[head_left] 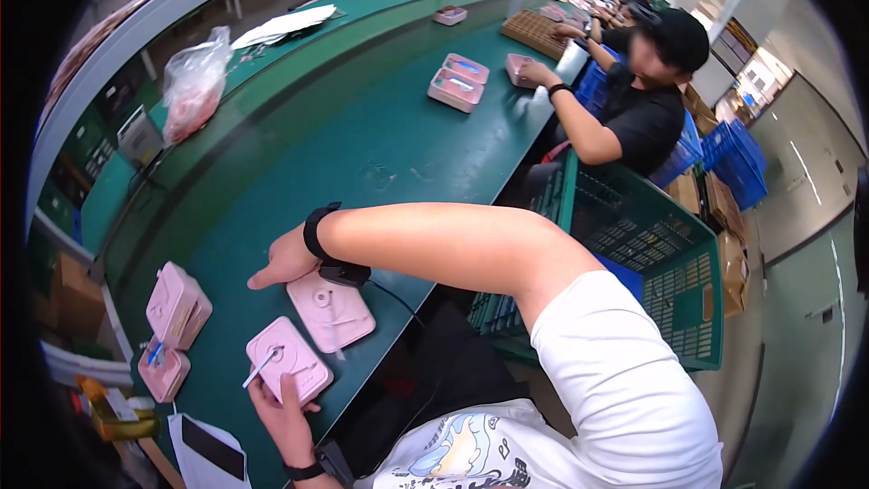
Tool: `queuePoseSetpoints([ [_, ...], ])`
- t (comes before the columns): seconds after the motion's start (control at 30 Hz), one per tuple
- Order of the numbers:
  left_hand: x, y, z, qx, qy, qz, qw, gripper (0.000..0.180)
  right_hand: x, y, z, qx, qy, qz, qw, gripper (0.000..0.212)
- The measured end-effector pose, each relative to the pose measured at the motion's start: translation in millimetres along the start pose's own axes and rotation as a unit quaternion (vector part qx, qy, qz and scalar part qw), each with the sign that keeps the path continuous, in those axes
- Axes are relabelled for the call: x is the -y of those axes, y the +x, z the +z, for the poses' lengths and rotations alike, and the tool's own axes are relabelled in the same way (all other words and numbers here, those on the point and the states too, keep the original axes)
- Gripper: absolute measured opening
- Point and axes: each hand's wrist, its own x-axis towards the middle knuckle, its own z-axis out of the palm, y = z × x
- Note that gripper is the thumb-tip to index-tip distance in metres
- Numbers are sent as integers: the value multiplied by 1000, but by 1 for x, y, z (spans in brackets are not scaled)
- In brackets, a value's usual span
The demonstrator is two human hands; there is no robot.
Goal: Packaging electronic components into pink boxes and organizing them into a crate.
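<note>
My left hand (282,412) grips a pink square plastic housing (294,358) at its near edge, thumb on top. This housing has a round raised part, and a thin white stick (261,368) slants across it. My right hand (290,260) reaches over the belt with a finger stretched toward the left; its other fingers are partly hidden. I see nothing held in it. Beside and partly under that wrist lies a second pink housing (339,319), with a round centre and a pale strip. To the left, a pink housing (178,308) rests against an open pink shell (166,373) with a blue part.
More pink shells (455,91) lie farther along the green belt (353,163). A co-worker (652,100) handles a pink shell (522,70) there. A green crate (674,281) stands at my right. A plastic bag (195,86) and a dark phone (214,449) lie at the left.
</note>
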Motion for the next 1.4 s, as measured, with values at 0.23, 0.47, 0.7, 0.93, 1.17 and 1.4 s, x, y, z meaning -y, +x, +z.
queuePoseSetpoints([
  [0.23, -32, -7, -9, -43, 413, 152, 897, 62, -77, -55, 8, -154, 74, -85, 982, 56],
  [0.47, -73, 2, 30, -74, 468, 339, 813, 77, -149, -90, 91, -418, 440, 15, 795, 25],
  [0.7, -55, 4, 91, 112, 551, 277, 780, 97, -122, -115, 129, -371, 109, -125, 914, 33],
  [0.93, -56, 14, 124, 186, 482, 250, 819, 111, -140, -132, 112, -355, 62, -218, 907, 40],
  [1.17, -38, 46, 141, 208, 475, 299, 801, 121, -140, -116, 121, -342, 123, -207, 908, 34],
  [1.4, -43, 78, 143, 274, 457, 294, 794, 129, -154, -110, 107, -382, 105, -205, 895, 24],
])
